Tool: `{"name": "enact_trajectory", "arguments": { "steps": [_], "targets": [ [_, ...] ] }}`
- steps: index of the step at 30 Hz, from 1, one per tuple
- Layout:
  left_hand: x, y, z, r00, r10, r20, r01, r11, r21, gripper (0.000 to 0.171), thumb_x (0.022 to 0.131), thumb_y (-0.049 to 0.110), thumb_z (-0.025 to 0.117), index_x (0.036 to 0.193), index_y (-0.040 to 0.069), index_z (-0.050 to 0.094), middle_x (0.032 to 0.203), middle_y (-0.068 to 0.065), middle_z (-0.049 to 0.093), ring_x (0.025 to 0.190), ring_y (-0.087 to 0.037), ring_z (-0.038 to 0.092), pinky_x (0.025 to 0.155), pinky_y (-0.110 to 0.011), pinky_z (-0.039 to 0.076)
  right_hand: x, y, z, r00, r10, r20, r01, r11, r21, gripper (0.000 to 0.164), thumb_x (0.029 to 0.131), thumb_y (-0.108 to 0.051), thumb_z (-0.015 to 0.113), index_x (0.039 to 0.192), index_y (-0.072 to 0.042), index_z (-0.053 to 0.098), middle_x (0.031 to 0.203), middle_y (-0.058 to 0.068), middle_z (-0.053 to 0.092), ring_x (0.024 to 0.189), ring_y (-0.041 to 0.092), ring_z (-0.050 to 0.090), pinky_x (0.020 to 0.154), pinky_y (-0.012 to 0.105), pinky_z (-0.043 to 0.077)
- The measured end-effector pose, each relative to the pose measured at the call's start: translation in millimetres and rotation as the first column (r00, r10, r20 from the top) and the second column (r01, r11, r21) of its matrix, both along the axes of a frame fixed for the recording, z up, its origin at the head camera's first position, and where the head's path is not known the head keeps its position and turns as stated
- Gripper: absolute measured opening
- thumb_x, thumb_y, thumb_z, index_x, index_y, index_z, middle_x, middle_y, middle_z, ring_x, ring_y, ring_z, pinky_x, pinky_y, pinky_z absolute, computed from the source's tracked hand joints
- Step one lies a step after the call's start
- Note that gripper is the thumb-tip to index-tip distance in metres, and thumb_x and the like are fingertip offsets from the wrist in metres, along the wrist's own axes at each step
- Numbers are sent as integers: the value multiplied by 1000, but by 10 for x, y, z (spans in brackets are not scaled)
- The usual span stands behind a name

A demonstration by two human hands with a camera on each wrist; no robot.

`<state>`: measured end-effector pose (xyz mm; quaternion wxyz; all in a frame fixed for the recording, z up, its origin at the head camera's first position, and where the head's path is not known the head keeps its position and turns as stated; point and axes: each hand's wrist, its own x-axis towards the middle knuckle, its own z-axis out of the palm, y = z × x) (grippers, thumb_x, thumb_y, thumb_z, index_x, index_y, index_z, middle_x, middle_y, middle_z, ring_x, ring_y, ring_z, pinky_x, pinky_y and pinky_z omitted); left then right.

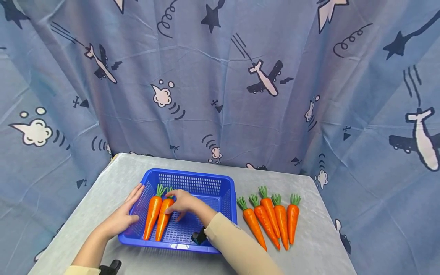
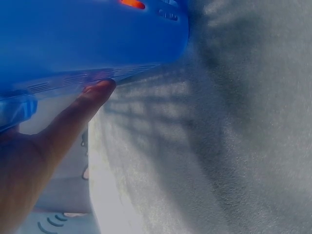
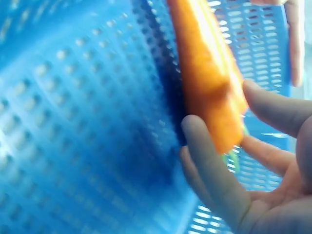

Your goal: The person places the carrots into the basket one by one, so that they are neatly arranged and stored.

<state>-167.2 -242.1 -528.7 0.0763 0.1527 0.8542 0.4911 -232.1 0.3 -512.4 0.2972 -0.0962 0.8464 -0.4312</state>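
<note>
Head view: blue basket (image 1: 165, 246) on tabletop (image 1: 319, 229); outer carrot (image 1: 152, 215) and inner carrot (image 1: 162, 223) lie side by side in its left end, leafy tops (image 1: 160, 190) pointing away from the person. Five loose carrots (image 1: 266, 223) lie to the basket's right. Left hand (image 1: 120, 217) rests on the left rim, grip wide, fingers fairly straight. Right hand (image 1: 183, 202) bends over the inner carrot near its leafy end. Left wrist view: one finger lies along the basket's outer wall; light pressure there should stop it sliding. Right wrist view, blurry: fingers about the inner carrot's thick end; pinched or loose, can't tell. To place well, I'd set it flat, parallel to its neighbour, spread fingers evenly, lift straight up so leafy tops don't snag.
</note>
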Motion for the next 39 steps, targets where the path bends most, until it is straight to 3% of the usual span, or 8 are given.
{"name": "enact_trajectory", "arguments": {
  "steps": [6,11,17,23,32,39],
  "targets": [
    [11,19,12,1000,-3,-4,3,1000,7,101,76,-11,59,163,12,14,171,-12,-4,153,-50,-4,110,-80,8,-9,104,199,983,108,-150,-93,990,103,64,84,-15,81,143,-17,56,146,15,53,74,36,72,61,44,62],
    [33,20,33,1000,-2,2,2,1000,2,101,76,-12,58,163,12,13,171,-12,-5,152,-51,-4,109,-80,8,6,223,357,968,151,-201,-133,986,98,64,85,-22,80,144,-21,55,150,14,51,73,37,71,65,44,62],
    [37,13,27,1000,0,4,0,1000,12,102,75,-12,59,163,14,14,171,-11,-5,152,-50,-4,110,-80,8,27,390,522,965,128,-231,-127,992,18,63,85,-23,81,143,-23,57,150,13,51,91,33,72,68,38,62],
    [33,27,24,1000,-6,6,6,1000,22,103,75,-13,58,163,14,14,171,-11,-5,152,-50,-5,111,-79,7,80,579,650,920,138,-366,-142,990,16,61,89,-29,76,146,-22,55,152,4,50,123,32,62,85,37,60],
    [41,21,44,1000,-7,29,7,1000,29,103,76,-12,59,164,16,13,171,-10,-7,152,-50,-7,109,-81,6,174,889,809,905,37,-423,-79,994,-80,58,89,-32,76,143,-23,57,150,1,52,124,28,62,89,42,59],
    [26,32,32,999,-15,32,14,999,39,104,76,-13,59,164,17,13,171,-10,-7,152,-50,-7,108,-81,5,249,1175,814,880,-25,-474,-20,996,-90,57,89,-30,77,142,-24,58,147,-1,55,124,25,63,93,46,57]
  ]
}}
